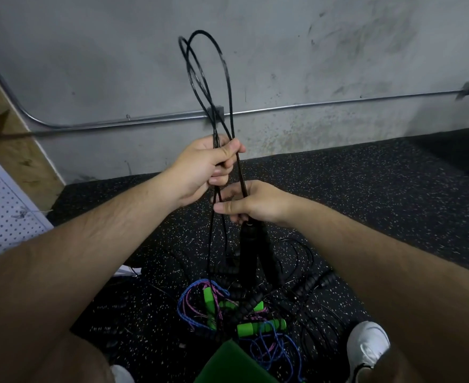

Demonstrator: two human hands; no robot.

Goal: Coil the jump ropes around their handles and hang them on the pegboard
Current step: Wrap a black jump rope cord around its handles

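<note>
A black jump rope [229,87] rises in long loops in front of the grey wall. My left hand [200,172] grips the gathered strands at mid-frame, thumb over them. Just below, my right hand [252,201] holds the same rope where it meets its two black handles [251,255], which hang down side by side. On the floor lies a pile of other ropes: a blue-and-pink braided rope [192,308] with green foam handles [261,326], and black ropes with ribbed handles [310,283]. The white pegboard [1,214] stands at the left edge.
Speckled black rubber flooring [366,194] runs to a grey concrete wall with a metal conduit [310,106]. A wooden panel [9,139] leans behind the pegboard. My white shoe [366,346] is at the lower right, a green object [233,363] at the bottom centre.
</note>
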